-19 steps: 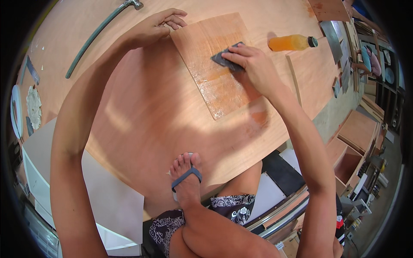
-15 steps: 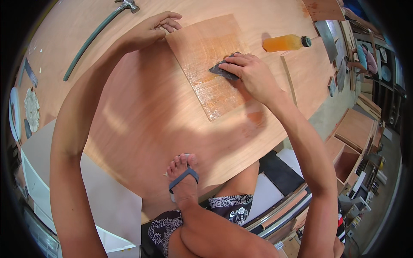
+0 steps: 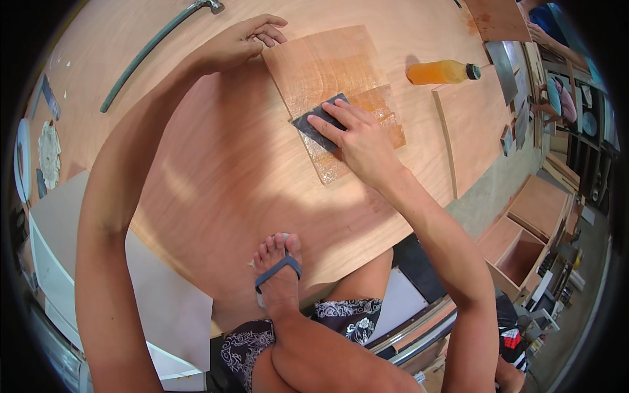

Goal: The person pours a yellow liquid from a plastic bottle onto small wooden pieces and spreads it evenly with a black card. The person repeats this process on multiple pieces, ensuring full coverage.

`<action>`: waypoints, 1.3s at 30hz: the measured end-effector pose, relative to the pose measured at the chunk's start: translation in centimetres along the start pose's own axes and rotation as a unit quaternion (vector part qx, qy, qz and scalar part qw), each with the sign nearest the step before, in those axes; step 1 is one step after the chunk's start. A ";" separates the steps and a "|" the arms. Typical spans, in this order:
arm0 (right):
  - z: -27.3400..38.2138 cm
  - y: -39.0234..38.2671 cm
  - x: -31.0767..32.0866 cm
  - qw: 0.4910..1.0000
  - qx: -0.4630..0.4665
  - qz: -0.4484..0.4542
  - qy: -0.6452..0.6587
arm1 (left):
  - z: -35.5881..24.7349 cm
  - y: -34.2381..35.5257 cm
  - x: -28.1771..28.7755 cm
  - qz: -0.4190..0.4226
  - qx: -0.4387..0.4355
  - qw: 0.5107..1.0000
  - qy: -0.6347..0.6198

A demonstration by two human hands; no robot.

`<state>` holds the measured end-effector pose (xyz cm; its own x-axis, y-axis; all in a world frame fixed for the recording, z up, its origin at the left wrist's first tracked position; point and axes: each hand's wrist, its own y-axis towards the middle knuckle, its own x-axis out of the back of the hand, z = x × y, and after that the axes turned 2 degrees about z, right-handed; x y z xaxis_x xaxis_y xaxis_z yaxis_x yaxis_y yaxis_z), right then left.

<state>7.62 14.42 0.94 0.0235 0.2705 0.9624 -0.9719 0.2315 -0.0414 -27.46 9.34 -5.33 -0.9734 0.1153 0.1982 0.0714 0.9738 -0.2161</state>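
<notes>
A thin plywood piece (image 3: 324, 62), glossy and wet in places, lies on a larger plywood sheet (image 3: 183, 150). My right hand (image 3: 360, 141) grips a dark, flat rectangular pad (image 3: 311, 134) against the piece's lower half, near its left edge. My left hand (image 3: 246, 42) is open, fingers spread and slightly curled at the piece's upper-left corner. A bottle of orange liquid (image 3: 439, 73) lies on its side at the upper right.
A hammer (image 3: 147, 46) lies at upper left, near putty-like stuff (image 3: 49, 157) on the far left. Another board (image 3: 468, 131) is right of the piece. My sandalled foot (image 3: 278, 275) rests on the sheet. Wooden boxes (image 3: 514, 249) and a co-worker (image 3: 563, 98) are at right.
My right hand and the pad have moved down and leftward across the piece to its left edge. My left hand stays about the same.
</notes>
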 end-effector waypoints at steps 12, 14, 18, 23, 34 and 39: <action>-3.1 6.1 7.6 0.975 -0.192 0.001 0.112 | -0.5 -0.5 0.3 -0.006 0.002 1.000 0.009; -2.9 6.9 7.6 0.965 -0.236 0.030 0.112 | -0.5 -0.7 0.2 -0.009 0.002 1.000 0.015; -2.4 7.7 6.4 0.950 -0.295 0.027 0.095 | -0.5 -0.5 -0.1 -0.006 -0.002 1.000 0.019; 0.2 9.4 4.4 0.935 -0.345 0.044 0.065 | 1.1 -0.3 1.0 0.013 0.001 1.000 0.002; -2.5 12.1 7.8 0.934 -0.345 0.018 0.086 | 1.3 -0.3 1.0 0.005 -0.023 0.999 -0.022; 0.7 9.0 2.0 0.973 -0.222 -0.021 -0.058 | 1.3 0.7 0.7 0.011 -0.037 0.999 -0.026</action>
<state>-1.22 16.43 2.69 0.0090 0.1512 0.9885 -0.7736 0.6274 -0.0890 -28.41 9.80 -6.58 -0.9812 0.1284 0.1441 0.1069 0.9831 -0.1485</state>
